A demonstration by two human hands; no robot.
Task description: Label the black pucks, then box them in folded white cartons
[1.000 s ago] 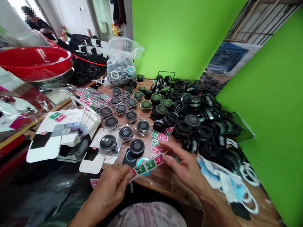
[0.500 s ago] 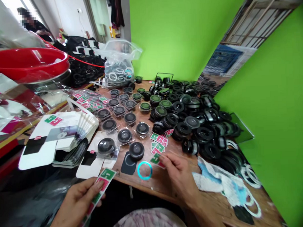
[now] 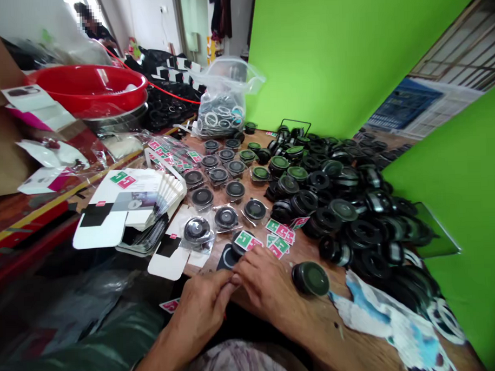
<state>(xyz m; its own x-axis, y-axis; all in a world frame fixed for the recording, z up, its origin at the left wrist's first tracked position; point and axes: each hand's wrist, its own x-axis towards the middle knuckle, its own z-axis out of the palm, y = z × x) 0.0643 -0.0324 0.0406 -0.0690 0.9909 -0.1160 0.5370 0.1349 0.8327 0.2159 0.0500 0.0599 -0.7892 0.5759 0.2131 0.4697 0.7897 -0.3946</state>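
Now that the left hand point(image 3: 207, 308) has come back without its sticker strip, its fingers pinch shut against the right hand point(image 3: 267, 285), whose curled fingertips rest on a green-and-pink sticker point(image 3: 244, 240) over the black card point(image 3: 227, 257) at the wooden table point(image 3: 307, 257) front edge; any grip is hidden.

No legible text; green-and-pink stickers point(image 3: 280, 241) carry white marks too blurred to read; white cards point(image 3: 144, 185) likewise.
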